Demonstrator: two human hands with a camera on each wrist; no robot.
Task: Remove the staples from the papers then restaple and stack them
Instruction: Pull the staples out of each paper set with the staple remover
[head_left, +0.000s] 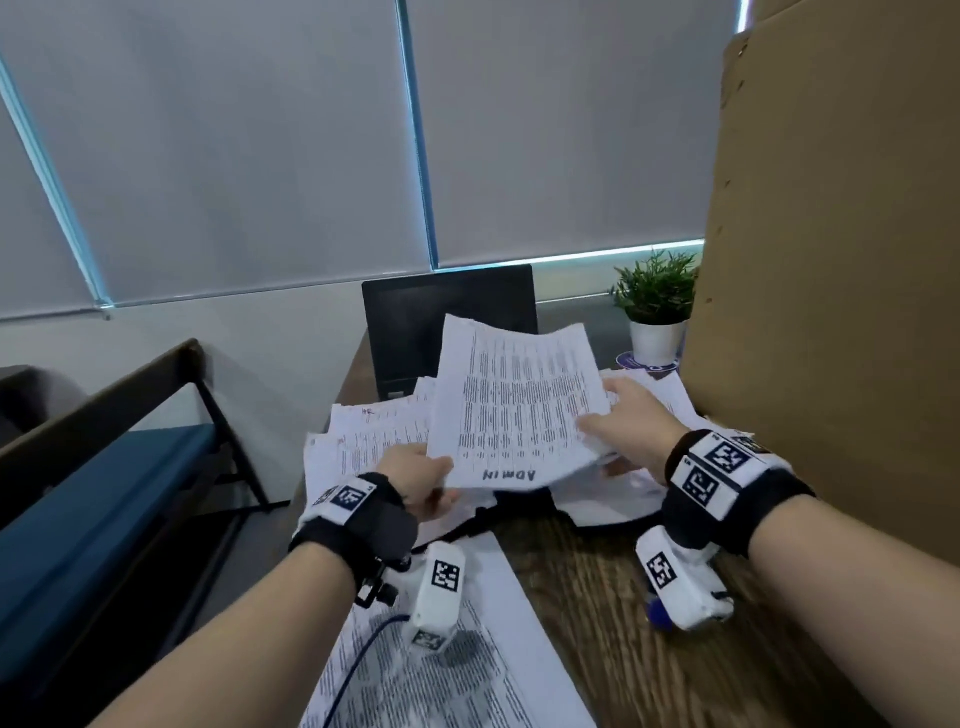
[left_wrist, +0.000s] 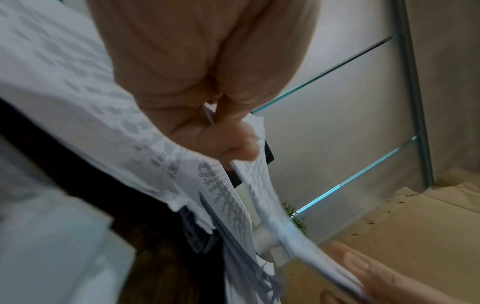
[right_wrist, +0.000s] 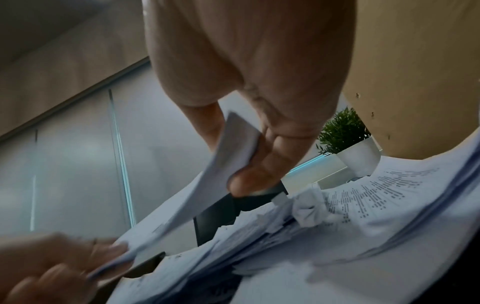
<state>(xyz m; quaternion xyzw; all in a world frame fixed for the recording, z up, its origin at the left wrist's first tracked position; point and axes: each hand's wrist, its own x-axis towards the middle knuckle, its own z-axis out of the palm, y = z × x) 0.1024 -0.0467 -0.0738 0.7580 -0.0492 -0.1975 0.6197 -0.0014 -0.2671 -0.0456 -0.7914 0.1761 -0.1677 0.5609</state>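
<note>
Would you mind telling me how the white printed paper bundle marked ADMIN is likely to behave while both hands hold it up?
The white printed paper bundle probably flops: it already bows between the left hand and right hand. It looks light, being pinched at its edges. Loose sheets might fan or slip; no staple is visible.

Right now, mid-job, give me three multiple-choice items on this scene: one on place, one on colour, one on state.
1. Where is the plant?
A. far right of the desk, by the cardboard
B. on the blue bench
C. on the laptop

2. What colour is its pot?
A. black
B. white
C. red

3. How is the ADMIN sheaf held?
A. flat on the desk
B. by the left hand alone
C. lifted, by both hands

Key:
1 A, it stands beside the cardboard.
2 B, the pot is white.
3 C, the left hand and the right hand each grip an edge above the pile.
</note>
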